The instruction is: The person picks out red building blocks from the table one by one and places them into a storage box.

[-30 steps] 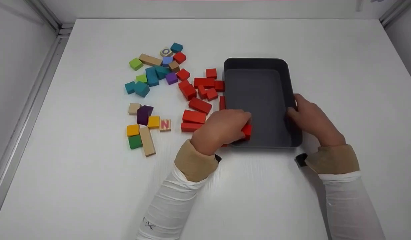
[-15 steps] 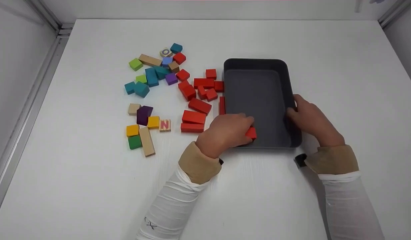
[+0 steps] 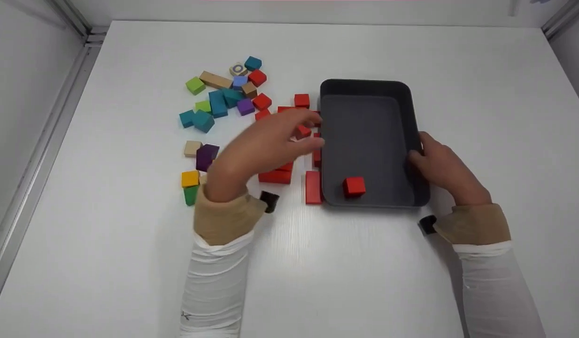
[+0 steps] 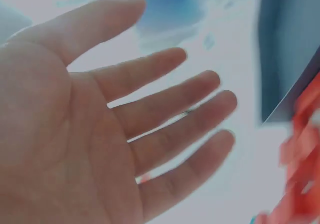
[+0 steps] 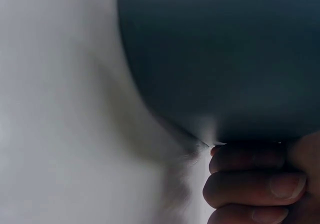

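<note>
A dark grey tray (image 3: 369,136) lies on the white table, and one red cube (image 3: 354,187) sits inside near its front left corner. My right hand (image 3: 446,169) grips the tray's right wall, thumb over the rim; in the right wrist view its curled fingers (image 5: 250,186) lie against the tray's outside. My left hand (image 3: 266,145) hovers over the red blocks left of the tray, holding nothing. Its fingers spread apart in the left wrist view. Beneath it, several red blocks (image 3: 275,177) are partly hidden. A red block (image 3: 313,188) stands against the tray's left wall.
Blocks in teal (image 3: 218,103), lime green (image 3: 195,85), purple (image 3: 245,106) and bare wood (image 3: 216,80) lie at the back left. Yellow (image 3: 190,179), green (image 3: 190,195) and dark purple (image 3: 207,157) blocks lie nearer, partly behind the left arm. White walls edge the table.
My left hand has let go of the red cube, leaving it in the tray, and has moved up and left over the red blocks. My right hand keeps its grip on the tray.
</note>
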A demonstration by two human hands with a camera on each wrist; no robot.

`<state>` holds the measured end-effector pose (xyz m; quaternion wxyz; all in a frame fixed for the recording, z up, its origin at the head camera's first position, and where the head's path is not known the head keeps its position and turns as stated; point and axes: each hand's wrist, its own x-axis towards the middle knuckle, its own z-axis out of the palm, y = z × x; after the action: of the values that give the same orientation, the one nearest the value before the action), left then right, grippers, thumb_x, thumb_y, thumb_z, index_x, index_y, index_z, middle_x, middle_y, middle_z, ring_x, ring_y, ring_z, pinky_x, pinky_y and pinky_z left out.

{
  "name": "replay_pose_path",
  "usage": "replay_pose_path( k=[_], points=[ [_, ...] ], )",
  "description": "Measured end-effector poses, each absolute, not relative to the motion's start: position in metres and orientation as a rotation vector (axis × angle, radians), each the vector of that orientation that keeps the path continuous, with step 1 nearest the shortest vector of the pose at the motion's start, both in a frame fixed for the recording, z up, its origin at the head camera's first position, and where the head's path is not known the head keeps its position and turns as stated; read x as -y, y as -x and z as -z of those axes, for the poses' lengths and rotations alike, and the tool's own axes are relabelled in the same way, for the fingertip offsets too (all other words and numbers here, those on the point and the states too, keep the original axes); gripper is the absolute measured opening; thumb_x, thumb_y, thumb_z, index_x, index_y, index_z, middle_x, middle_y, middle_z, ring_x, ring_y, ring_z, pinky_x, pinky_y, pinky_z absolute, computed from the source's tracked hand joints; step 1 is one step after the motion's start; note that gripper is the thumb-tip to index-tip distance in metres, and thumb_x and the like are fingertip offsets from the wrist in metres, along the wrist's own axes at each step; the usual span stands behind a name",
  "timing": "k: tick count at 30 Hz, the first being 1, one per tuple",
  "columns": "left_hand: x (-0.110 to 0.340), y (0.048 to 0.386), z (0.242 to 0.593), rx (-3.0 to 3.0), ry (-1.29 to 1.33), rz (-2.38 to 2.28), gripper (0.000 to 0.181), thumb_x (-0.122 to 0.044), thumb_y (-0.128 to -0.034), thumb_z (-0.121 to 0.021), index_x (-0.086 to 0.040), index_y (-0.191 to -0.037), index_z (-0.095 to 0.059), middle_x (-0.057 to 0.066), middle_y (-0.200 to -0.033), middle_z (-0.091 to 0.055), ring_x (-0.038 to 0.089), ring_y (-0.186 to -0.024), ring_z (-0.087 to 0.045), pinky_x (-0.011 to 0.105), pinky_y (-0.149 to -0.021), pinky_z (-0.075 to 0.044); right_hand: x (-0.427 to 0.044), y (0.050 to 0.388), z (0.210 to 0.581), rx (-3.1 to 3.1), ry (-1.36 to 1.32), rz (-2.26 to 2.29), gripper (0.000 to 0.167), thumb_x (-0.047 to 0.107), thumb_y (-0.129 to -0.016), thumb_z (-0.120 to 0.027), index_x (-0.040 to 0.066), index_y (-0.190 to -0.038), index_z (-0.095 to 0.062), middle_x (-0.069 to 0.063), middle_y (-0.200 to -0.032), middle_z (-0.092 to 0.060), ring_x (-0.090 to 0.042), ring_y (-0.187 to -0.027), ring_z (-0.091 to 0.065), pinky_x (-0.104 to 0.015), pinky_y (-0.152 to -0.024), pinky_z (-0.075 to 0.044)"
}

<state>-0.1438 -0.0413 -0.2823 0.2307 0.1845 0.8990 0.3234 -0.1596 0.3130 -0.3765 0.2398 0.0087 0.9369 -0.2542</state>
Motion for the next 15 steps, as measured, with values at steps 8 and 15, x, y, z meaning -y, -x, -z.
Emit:
replay_pose_path(
  k=[8, 15],
  points=[
    [0.103, 0.15, 0.27, -2.621, -0.26, -0.996, 0.054, -0.045, -0.1037, -0.058, -0.024, -0.153, -0.048, 0.003, -0.144, -0.061, 0.02, -0.132, -0.056, 0.044, -0.111, -0.05, -0.313, 0.162, 0.378, -2.552, -0.01, 0.676, 0.064, 0.025, -0.108, -0.033, -0.004, -0.162, -0.012, -0.039, -0.155, -0.035, -0.046, -0.128, -0.05, -0.066, -0.112, -0.038],
    [0.103, 0.154, 0.254, -2.668, -0.277, -1.002, 0.054, -0.047, -0.1041, -0.057, -0.024, -0.152, -0.05, 0.003, -0.147, -0.06, 0.022, -0.134, -0.057, 0.045, -0.113, -0.048, -0.322, 0.163, 0.361, -2.537, -0.02, 0.656, 0.067, 0.028, -0.109, -0.031, -0.006, -0.162, -0.009, -0.041, -0.156, -0.032, -0.049, -0.13, -0.048, -0.067, -0.111, -0.036]
  ],
)
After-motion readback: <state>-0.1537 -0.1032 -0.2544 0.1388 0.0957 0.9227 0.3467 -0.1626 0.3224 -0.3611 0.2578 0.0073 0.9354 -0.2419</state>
